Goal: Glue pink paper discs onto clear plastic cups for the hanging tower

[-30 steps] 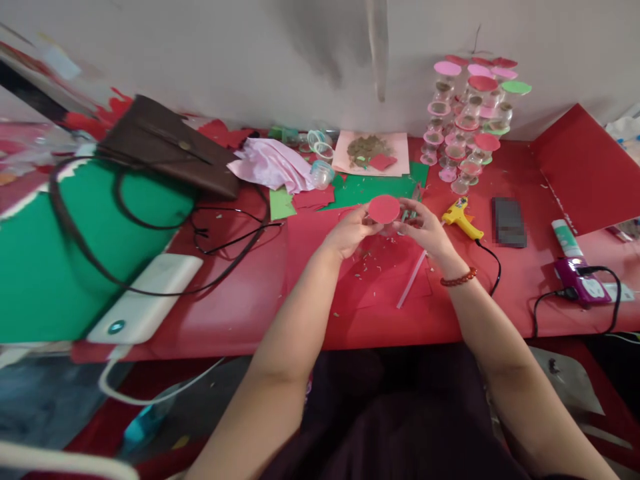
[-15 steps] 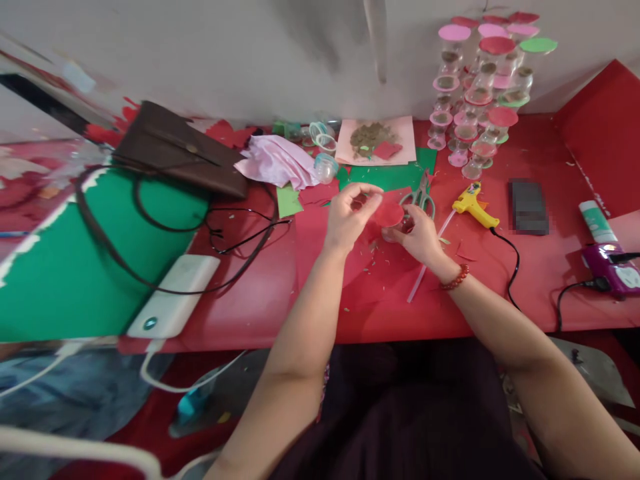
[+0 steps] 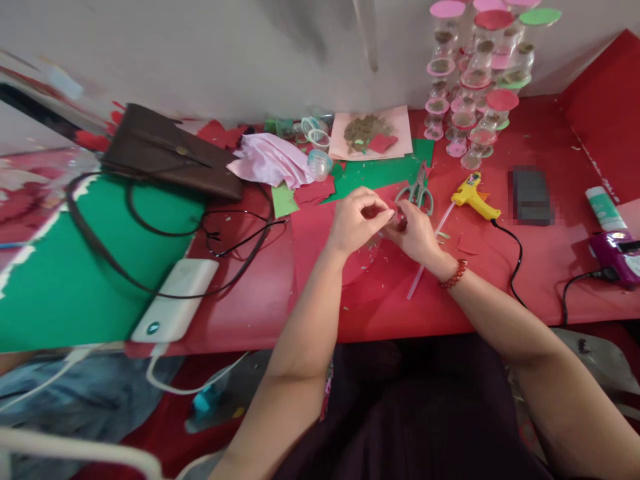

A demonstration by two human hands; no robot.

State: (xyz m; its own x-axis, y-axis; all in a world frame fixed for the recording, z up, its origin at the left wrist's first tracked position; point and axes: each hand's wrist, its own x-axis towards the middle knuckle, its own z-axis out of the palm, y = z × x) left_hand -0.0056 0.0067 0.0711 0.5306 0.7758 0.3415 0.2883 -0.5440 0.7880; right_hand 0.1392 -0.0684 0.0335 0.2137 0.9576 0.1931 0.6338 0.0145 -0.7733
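Here we are above the tabletop [image 3: 240,303], between its front and back edges: the right hand's [image 3: 417,232] fingers clamp a small reddish piece [image 3: 398,217], probably steadying it for the left hand [image 3: 356,223], whose fingers crowd beside it, gripping or not, we can't tell. Mostly covered, the piece hides its facing and long axis from us.

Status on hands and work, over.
Bare right hand holds small reddish piece, mostly hidden. Bare left hand close by, contact unclear. Grey-green-handled metal scissors lie just beyond.
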